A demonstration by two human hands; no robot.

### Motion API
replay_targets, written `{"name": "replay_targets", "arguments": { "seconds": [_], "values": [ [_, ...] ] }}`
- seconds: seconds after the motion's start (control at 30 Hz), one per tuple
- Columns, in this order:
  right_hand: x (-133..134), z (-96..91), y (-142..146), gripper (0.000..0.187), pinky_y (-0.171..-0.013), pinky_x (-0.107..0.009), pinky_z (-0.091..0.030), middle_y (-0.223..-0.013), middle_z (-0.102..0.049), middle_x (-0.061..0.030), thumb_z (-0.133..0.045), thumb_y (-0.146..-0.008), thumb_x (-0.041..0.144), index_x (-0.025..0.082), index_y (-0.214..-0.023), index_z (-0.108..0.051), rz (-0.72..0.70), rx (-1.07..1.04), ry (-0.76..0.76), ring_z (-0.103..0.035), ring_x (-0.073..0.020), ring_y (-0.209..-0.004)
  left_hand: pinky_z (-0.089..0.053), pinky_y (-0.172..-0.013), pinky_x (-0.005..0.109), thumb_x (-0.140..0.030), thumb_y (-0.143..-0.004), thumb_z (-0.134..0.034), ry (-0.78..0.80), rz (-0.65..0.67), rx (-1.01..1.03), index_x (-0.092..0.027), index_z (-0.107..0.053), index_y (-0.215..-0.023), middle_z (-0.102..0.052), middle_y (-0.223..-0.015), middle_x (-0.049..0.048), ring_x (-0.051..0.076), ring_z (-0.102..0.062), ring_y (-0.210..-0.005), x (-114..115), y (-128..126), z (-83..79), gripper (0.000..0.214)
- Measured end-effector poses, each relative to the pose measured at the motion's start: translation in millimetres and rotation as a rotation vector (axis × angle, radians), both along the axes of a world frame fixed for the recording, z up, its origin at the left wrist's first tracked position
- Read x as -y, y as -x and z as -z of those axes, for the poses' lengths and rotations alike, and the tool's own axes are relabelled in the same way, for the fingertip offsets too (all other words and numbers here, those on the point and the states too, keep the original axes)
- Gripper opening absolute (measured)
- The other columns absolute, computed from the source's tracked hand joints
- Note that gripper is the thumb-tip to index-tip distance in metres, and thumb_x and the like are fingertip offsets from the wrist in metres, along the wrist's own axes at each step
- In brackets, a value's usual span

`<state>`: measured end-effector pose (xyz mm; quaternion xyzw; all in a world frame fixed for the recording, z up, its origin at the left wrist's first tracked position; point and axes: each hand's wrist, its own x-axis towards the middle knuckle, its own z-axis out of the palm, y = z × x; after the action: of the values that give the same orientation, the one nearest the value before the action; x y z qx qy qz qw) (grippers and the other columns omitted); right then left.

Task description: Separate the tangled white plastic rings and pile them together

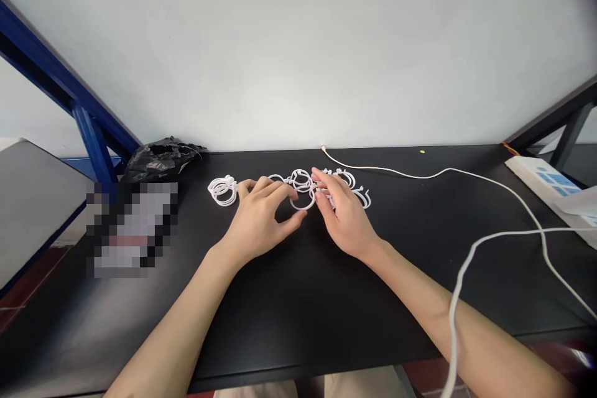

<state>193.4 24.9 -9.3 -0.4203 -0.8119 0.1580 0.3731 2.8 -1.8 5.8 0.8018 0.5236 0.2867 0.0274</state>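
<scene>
A thin white plastic ring, which looks like a shower curtain ring, is between my two hands above the black table. My left hand has its index finger and thumb at the ring's left and lower edge. At the opposite side, the thumb and fingers of my right hand close on the ring near its small knob. More white rings lie just behind, partly covered by my fingers. Left of my left hand sits a bunch of similar rings. Other open rings show beyond my right hand.
A crumpled black plastic bag lies at the back left, with a blurred-out object before it. A white cable crosses the right side and passes over my right forearm. A white-and-blue box stands at the right edge.
</scene>
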Motion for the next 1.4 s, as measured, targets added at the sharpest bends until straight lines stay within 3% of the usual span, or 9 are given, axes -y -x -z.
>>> {"name": "replay_targets", "arguments": {
  "seconds": [0.23,0.5,0.7,0.83,0.93,1.03,1.13,1.23,1.4],
  "values": [
    [-2,-4.1,-3,0.024,-0.087,-0.035,-0.055,-0.109,-0.069,-0.0043,-0.045,-0.099,0.024,0.024,-0.112,-0.064,-0.074,-0.095,0.057,-0.066,-0.0184,-0.1,-0.031,-0.094,0.045,-0.024,-0.085,-0.056,0.03,0.078,-0.013,-0.024,-0.056,-0.092,-0.072,-0.103,0.0004,0.022,-0.059,-0.097,2,-1,-2.8,0.007],
    [-1,-7.6,-5,0.019,-0.081,-0.032,-0.054,-0.106,-0.07,-0.0026,-0.05,-0.097,0.023,0.024,-0.109,-0.065,-0.088,-0.104,0.083,-0.066,-0.0166,-0.091,-0.03,-0.097,0.047,-0.023,-0.086,-0.054,0.031,0.045,0.002,-0.024,-0.055,-0.092,-0.071,-0.111,0.0025,0.024,-0.058,-0.103,4,2,-7.7,0.006],
    [-3,-5.1,-5,0.016,-0.081,-0.031,-0.053,-0.1,-0.07,-0.0003,-0.052,-0.096,0.018,0.024,-0.103,-0.065,-0.089,-0.099,0.093,-0.065,-0.0152,-0.09,-0.033,-0.093,0.044,-0.04,-0.089,-0.062,-0.027,0.05,0.026,-0.022,-0.055,-0.092,-0.071,-0.106,0.0035,0.022,-0.059,-0.096,1,1,0.7,0.019],
    [-2,-2.4,-4,0.015,-0.082,-0.031,-0.054,-0.095,-0.07,-0.0007,-0.052,-0.095,0.017,0.022,-0.098,-0.065,-0.076,-0.044,0.055,-0.066,-0.0156,-0.088,-0.036,-0.09,0.04,-0.035,-0.088,-0.064,-0.036,-0.008,0.025,-0.022,-0.056,-0.103,-0.071,-0.1,0.0037,0.022,-0.059,-0.093,0,-3,6.7,0.022],
    [-1,-0.5,-2,0.018,-0.088,-0.034,-0.054,-0.101,-0.071,-0.0025,-0.053,-0.095,0.018,0.022,-0.109,-0.064,-0.05,0.03,-0.028,-0.065,-0.0181,-0.097,-0.038,-0.089,0.04,-0.033,-0.088,-0.063,-0.032,-0.029,0.005,-0.021,-0.055,-0.11,-0.07,-0.105,0.0045,0.023,-0.059,-0.094,-2,-3,6.4,0.027],
    [-1,0.8,2,0.027,-0.1,-0.043,-0.051,-0.118,-0.068,-0.0084,-0.057,-0.094,0.023,0.019,-0.121,-0.062,0.006,0.2,-0.117,-0.058,-0.0247,-0.117,-0.038,-0.09,0.042,-0.033,-0.089,-0.059,-0.073,-0.157,-0.051,-0.02,-0.055,-0.114,-0.07,-0.11,0.0069,0.026,-0.059,-0.099,-5,5,4.6,0.028],
    [-3,2.8,8,0.029,-0.11,-0.051,-0.043,-0.134,-0.06,-0.0128,-0.055,-0.095,0.028,0.015,-0.119,-0.065,0.038,0.398,-0.205,-0.046,-0.0312,-0.134,-0.038,-0.09,0.046,-0.031,-0.09,-0.055,-0.112,-0.439,-0.131,-0.016,-0.056,-0.119,-0.068,-0.117,0.0125,0.032,-0.056,-0.108,-10,22,4.9,0.034],
    [-4,6.5,14,0.03,-0.117,-0.054,-0.034,-0.138,-0.058,-0.0108,-0.05,-0.098,0.027,0.013,-0.117,-0.068,0.012,0.509,-0.272,-0.036,-0.0337,-0.142,-0.039,-0.087,0.049,-0.029,-0.089,-0.051,-0.054,-0.66,-0.229,-0.011,-0.054,-0.125,-0.066,-0.119,0.0176,0.038,-0.053,-0.11,-13,39,8.1,0.04],
    [-3,11.2,17,0.029,-0.119,-0.052,-0.034,-0.117,-0.07,-0.0086,-0.048,-0.099,0.023,0.012,-0.113,-0.071,-0.034,0.533,-0.278,-0.044,-0.0318,-0.135,-0.041,-0.085,0.052,-0.029,-0.088,-0.05,0.041,-0.716,-0.296,-0.009,-0.057,-0.125,-0.065,-0.117,0.02,0.04,-0.053,-0.108,-14,48,13.5,0.043]
  ]
}}
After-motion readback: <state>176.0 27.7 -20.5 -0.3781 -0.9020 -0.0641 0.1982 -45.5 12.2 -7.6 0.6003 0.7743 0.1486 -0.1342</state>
